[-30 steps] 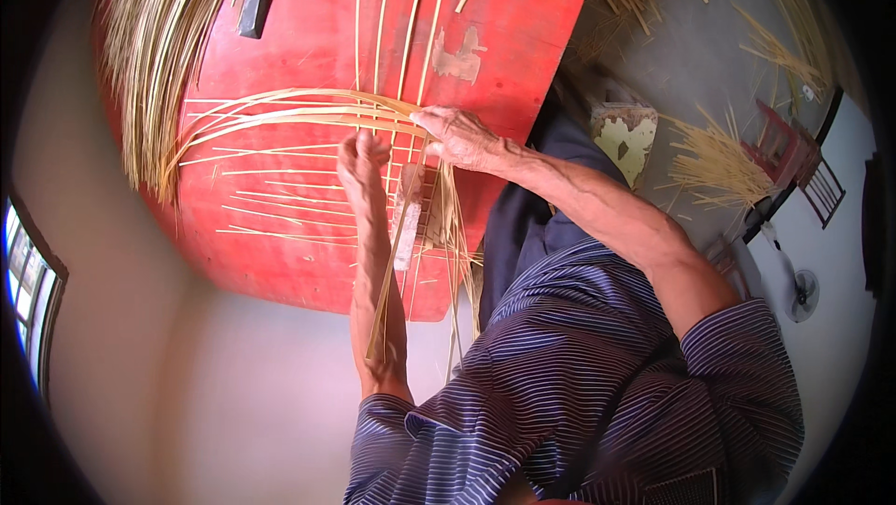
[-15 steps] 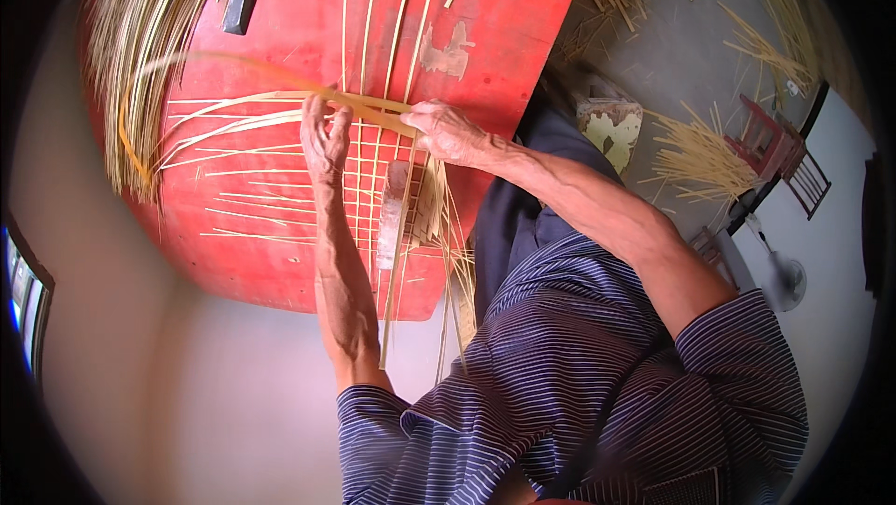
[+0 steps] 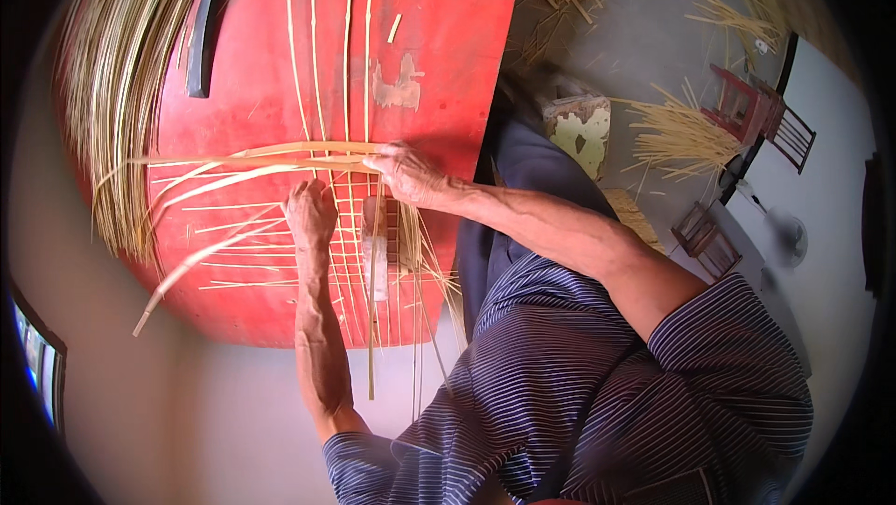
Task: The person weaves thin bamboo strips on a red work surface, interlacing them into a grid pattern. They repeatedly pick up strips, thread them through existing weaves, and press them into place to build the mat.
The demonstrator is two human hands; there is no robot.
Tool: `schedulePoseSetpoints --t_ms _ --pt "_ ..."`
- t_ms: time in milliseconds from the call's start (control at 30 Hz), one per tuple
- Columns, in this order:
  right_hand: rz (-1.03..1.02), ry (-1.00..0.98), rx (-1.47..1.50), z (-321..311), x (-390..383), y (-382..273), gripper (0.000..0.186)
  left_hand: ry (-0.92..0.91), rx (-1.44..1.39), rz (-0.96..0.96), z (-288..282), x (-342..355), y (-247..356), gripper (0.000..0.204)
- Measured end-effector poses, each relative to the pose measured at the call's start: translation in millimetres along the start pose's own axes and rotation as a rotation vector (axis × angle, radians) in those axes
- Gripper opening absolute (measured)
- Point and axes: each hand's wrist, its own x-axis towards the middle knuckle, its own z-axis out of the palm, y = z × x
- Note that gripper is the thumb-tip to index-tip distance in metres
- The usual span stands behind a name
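Note:
At the edge of a woven bamboo grid (image 3: pixel 345 240) on the red board, my left hand (image 3: pixel 311 213) is closed in a fist. A pale bamboo strip (image 3: pixel 191 265) curves down to the left from its fingers. Just right of and above it, my right hand (image 3: pixel 408 174) pinches a long brownish bamboo strip (image 3: pixel 271 163), whose length reaches far left across the board. Its fingertips hide the strip's right end. A worn wooden block (image 3: pixel 375 262) rests on the grid below my right hand, and long upright strips (image 3: pixel 348 48) run up from the weave.
The red board (image 3: pixel 243 66) carries a dark knife-like blade (image 3: pixel 201 48) and a thick bundle of thin bamboo strips (image 3: pixel 107 122) at its left. To the right are a patchy painted stool (image 3: pixel 579 127), cut strips (image 3: pixel 677 132) on the floor, and a small red-brown chair (image 3: pixel 737 108).
My left hand has come away from the brownish strip and moved lower, and a pale strip now bends downward from it. My right hand still holds the brownish strip. The whole view has shifted.

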Motion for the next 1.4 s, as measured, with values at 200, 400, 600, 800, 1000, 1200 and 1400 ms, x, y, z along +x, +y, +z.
schedulePoseSetpoints --t_ms 200,400,600,800,1000,1200,1400 --pt "-0.018 -0.022 0.045 -1.4 2.9 5.0 0.037 -0.154 -1.316 -0.328 -9.7 44.5 -17.1 0.063" --pt "-0.117 -0.125 0.058 -10.3 7.8 19.9 0.044 0.171 -1.460 -0.601 -6.1 53.9 5.0 0.019" --pt "-0.058 -0.435 -0.058 -19.7 28.5 14.4 0.047 0.265 -1.368 -0.111 -8.2 49.0 1.8 0.015" --pt "0.229 -0.609 0.328 -55.6 70.8 36.0 0.050 0.330 -1.627 -0.116 9.3 66.0 18.2 0.041" --pt "0.502 -0.171 0.757 -52.5 85.8 21.9 0.042 0.329 -1.685 -0.105 -4.5 58.6 28.1 0.052" --pt "0.245 -0.105 0.389 -47.3 90.6 -2.4 0.056 0.269 -1.761 -0.078 -8.6 59.4 31.1 0.039" --pt "0.342 -0.505 0.326 -37.2 119.0 -32.5 0.059 0.206 -1.801 0.111 -4.4 66.3 20.2 0.037"
